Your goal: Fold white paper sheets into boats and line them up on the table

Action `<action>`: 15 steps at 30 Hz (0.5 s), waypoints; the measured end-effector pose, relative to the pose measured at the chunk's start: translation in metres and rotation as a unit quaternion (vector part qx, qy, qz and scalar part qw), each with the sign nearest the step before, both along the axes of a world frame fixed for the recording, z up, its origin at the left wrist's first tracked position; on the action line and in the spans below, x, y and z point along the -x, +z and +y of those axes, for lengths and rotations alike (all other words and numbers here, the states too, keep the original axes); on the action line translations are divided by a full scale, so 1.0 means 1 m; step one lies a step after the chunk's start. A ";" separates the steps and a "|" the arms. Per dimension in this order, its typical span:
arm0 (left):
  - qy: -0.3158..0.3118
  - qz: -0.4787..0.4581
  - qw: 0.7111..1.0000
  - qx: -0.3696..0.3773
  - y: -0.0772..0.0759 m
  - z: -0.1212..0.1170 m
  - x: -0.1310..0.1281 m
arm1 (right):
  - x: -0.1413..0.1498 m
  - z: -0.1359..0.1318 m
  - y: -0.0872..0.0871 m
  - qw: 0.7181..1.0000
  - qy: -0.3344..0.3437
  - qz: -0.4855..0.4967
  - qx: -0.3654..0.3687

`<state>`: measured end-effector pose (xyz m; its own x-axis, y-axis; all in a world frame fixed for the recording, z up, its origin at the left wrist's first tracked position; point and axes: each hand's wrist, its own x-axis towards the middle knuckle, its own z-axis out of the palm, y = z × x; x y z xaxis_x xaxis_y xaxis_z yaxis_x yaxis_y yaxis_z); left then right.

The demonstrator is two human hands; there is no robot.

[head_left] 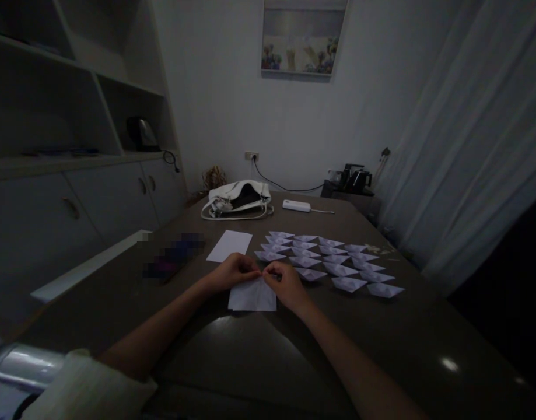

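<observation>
A folded sheet of white paper (252,295) lies on the dark table in front of me, its lower edges not quite lined up. My left hand (234,272) pinches its top edge near the middle. Close beside it, my right hand (285,283) pinches the same edge, thumb and fingertips almost meeting the left ones. The hands cover the upper part of the paper. Just beyond my left hand rests flat white paper (230,246). To the right of my hands stand several folded paper boats (308,274) in rows.
A white handbag (239,198) and a white power bank (296,206) with a short cable lie at the table's far end. Left of the flat paper is a blurred dark object (174,255). Cabinets (110,192) line the left wall; a pale curtain (451,128) hangs at right.
</observation>
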<state>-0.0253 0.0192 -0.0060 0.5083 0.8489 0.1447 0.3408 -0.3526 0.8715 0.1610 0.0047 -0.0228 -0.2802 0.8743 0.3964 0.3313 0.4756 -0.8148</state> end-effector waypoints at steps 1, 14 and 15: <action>-0.001 0.002 1.000 0.000 0.000 0.000 0.000 | 0.001 -0.001 0.001 1.000 0.001 0.000 0.001; 0.062 0.003 0.998 -0.023 0.030 -0.004 0.019 | -0.033 0.017 0.021 0.998 -0.047 0.033 -0.025; 0.063 0.002 0.998 -0.020 0.031 -0.005 0.019 | -0.033 0.017 0.022 0.998 -0.047 0.039 -0.027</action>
<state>-0.0439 0.0138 0.0253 0.3993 0.8992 0.1788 0.3875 -0.3422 0.8560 0.1945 0.0220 -0.0007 -0.1648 0.8720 0.4610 0.3137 0.4894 -0.8137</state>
